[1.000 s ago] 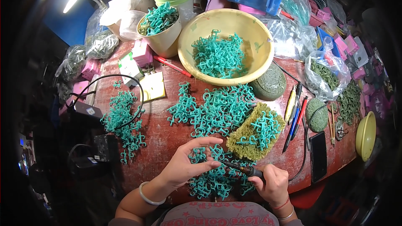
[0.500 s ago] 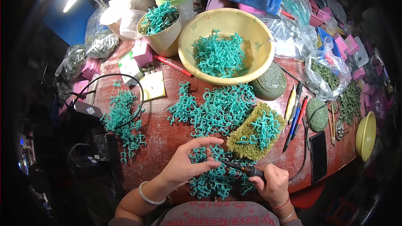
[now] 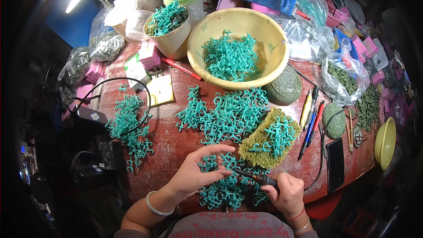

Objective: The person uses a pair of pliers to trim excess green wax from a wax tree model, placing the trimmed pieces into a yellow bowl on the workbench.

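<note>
Nearest, the right hand (image 3: 287, 194) is gripping a dark pen-shaped heated tool (image 3: 253, 177), its tip pointing left. The left hand (image 3: 198, 172) is pinching a teal wax piece (image 3: 208, 164) between thumb and fingers, above a near teal pile (image 3: 222, 191). Farther, a green sponge (image 3: 269, 138) is lying right of a larger teal heap (image 3: 227, 112). Farthest, a yellow bowl (image 3: 273, 39) is holding more.

Teal plastic ring pieces (image 3: 229, 112) lie behind the right hand's grip (image 3: 286, 191) on the red desk (image 3: 176, 143); the round yellow plastic bowl (image 3: 198, 55) sits farther behind.
</note>
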